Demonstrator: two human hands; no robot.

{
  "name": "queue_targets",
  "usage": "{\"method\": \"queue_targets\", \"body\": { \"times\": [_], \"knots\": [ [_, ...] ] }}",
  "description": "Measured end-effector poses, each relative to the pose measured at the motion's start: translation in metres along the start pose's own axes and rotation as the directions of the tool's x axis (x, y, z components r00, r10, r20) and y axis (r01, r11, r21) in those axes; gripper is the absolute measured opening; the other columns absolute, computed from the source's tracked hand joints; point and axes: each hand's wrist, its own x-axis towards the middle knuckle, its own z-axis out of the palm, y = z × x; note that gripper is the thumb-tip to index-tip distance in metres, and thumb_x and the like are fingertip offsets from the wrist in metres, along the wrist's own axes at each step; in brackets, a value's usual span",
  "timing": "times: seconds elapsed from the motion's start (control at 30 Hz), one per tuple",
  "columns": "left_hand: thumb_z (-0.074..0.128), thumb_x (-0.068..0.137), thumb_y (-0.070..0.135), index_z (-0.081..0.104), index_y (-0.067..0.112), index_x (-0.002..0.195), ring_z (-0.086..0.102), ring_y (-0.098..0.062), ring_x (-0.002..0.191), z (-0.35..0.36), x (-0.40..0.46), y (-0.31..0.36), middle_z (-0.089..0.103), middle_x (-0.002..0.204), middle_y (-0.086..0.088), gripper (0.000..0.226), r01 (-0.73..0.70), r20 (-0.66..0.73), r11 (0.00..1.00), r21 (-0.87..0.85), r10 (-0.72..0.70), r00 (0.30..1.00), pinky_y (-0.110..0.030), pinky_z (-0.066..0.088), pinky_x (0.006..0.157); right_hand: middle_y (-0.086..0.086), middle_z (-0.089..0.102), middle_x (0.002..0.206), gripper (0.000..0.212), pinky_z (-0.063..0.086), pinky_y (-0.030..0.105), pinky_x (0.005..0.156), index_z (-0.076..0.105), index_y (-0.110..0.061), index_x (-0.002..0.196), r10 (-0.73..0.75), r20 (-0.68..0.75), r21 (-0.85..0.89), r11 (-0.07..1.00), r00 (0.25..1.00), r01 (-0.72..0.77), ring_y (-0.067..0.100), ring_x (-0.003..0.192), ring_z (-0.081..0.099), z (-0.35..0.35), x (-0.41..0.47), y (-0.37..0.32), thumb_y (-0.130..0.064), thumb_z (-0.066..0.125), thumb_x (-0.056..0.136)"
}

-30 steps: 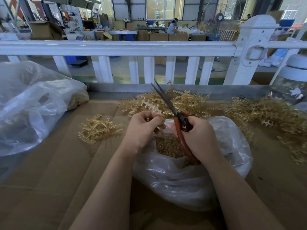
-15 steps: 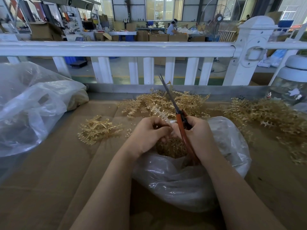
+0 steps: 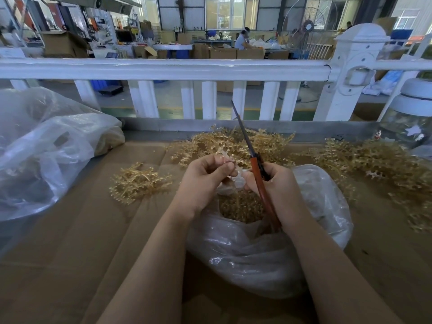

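Our left grip (image 3: 205, 183) pinches a pale sprig (image 3: 225, 157), our right grip (image 3: 280, 190) clasps orange scissors (image 3: 254, 163), above a clear bag (image 3: 327, 206)

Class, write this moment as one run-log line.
left hand pinches plastic sprue | right hand grips red-handled scissors, blades together | below: open plastic bag of golden pieces
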Motion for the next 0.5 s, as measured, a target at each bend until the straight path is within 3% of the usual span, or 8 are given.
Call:
{"method": "queue_targets", "body": {
  "times": [0.13,0.27,0.4,0.5],
  "knots": [
    [0.063,0.092,0.006,0.067,0.004,0.084,0.061,-0.007,0.065,-0.0006,0.0004,-0.0010,0.068,0.076,-0.003,0.009,-0.031,-0.013,0.999,0.031,0.031,0.999,-0.019,0.052,0.063,-0.001,0.074,0.071,0.015,0.052,0.015,0.058,0.073,-0.016,0.081,-0.011,0.003,-0.036,0.999,1.000,0.011,0.010,0.063,0.068,0.0008,-0.0002,0.0006,-0.029,0.076,0.085],
    [0.063,0.093,0.005,0.069,0.010,0.086,0.063,-0.008,0.074,-0.0015,0.0012,-0.0029,0.069,0.079,-0.004,0.011,-0.087,-0.117,0.996,-0.025,0.083,0.990,-0.019,0.052,0.070,-0.010,0.072,0.072,0.029,0.056,0.030,0.064,0.071,-0.023,0.083,-0.039,-0.042,-0.171,0.985,0.998,0.032,0.006,0.068,0.066,-0.0010,-0.0015,0.0042,-0.051,0.076,0.081],
    [0.060,0.095,0.005,0.066,0.011,0.087,0.062,-0.007,0.074,-0.0050,0.0032,-0.0033,0.067,0.078,-0.001,0.011,-0.130,-0.181,0.991,0.016,0.130,0.975,-0.019,0.051,0.072,-0.021,0.061,0.074,0.043,0.040,0.016,0.058,0.057,-0.033,0.090,-0.208,-0.043,-0.518,0.841,0.977,0.157,0.000,0.071,0.058,-0.0034,-0.0052,0.0068,-0.072,0.067,0.076],
    [0.058,0.096,0.004,0.062,0.002,0.087,0.056,-0.006,0.068,-0.0072,0.0029,-0.0032,0.063,0.073,0.003,0.010,-0.151,-0.168,0.988,0.031,0.154,0.974,-0.018,0.048,0.067,-0.020,0.059,0.085,0.060,0.041,0.019,0.061,0.054,-0.029,0.098,-0.252,-0.018,-0.586,0.787,0.967,0.194,0.004,0.077,0.056,-0.0023,-0.0063,0.0078,-0.082,0.057,0.070]
  ]
}}
